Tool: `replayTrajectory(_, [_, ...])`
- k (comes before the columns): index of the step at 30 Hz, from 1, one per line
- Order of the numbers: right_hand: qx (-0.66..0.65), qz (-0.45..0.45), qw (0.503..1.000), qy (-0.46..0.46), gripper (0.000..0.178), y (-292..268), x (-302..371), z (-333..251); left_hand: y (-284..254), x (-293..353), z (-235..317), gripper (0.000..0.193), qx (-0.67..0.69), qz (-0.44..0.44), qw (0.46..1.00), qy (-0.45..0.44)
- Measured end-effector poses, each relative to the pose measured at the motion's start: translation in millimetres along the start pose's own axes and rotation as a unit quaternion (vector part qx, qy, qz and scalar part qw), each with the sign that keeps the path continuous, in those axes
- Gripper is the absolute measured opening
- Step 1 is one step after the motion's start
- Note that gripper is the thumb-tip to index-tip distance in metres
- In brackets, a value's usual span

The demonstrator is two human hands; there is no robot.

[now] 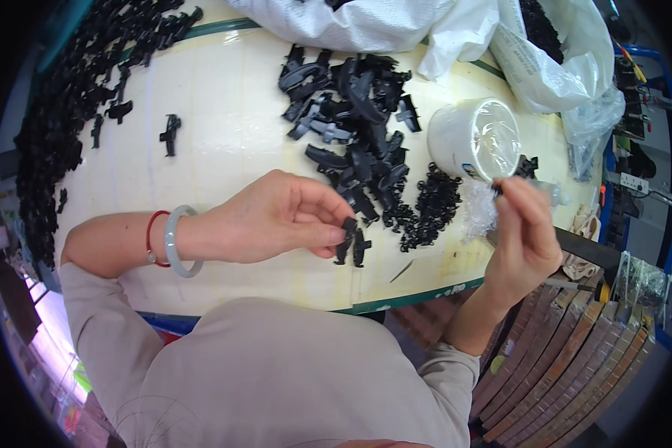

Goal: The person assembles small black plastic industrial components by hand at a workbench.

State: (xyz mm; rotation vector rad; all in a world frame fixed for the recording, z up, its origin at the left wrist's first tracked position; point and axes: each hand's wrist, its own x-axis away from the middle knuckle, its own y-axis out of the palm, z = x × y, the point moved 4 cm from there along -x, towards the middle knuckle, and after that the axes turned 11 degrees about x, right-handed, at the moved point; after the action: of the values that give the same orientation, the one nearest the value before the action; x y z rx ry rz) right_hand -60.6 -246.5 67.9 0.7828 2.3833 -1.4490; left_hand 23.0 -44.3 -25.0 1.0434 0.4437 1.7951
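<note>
My left hand (pixel 276 216) pinches a black plastic part (pixel 343 243) between thumb and fingers, low over the table. A second black part, with short side arms, is right beside it; whether it is held or lies on the table I cannot tell. Raised at the right, in front of the white tub (pixel 448 138), my right hand (pixel 526 235) has its fingertips closed on a small black piece (pixel 498 190). Ahead of my left hand lies a heap of curved black plastic parts (pixel 362 97). Small black pieces (pixel 431 205) form a pile between my hands.
A large heap of black parts (pixel 45 157) covers the table's left side, with a lone part (pixel 170 136) nearer the middle. White sacks (pixel 366 26) lie along the far edge. Clear plastic film (pixel 479 209) sits by the tub. Stacked brown boards (pixel 560 358) stand below right.
</note>
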Motion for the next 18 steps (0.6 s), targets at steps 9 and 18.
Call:
replayTrajectory(9, [-0.367, -0.086, 0.895, 0.236, 0.017, 56, 65, -20, -2, -5, 0, 0.027, 0.013, 0.013, 0.999, 0.027])
replayTrajectory(18, [-0.296, -0.066, 0.934, 0.189, 0.018, 66, 74, -29, -4, -3, -1, 0.025, 0.037, 0.005, 0.998, 0.044])
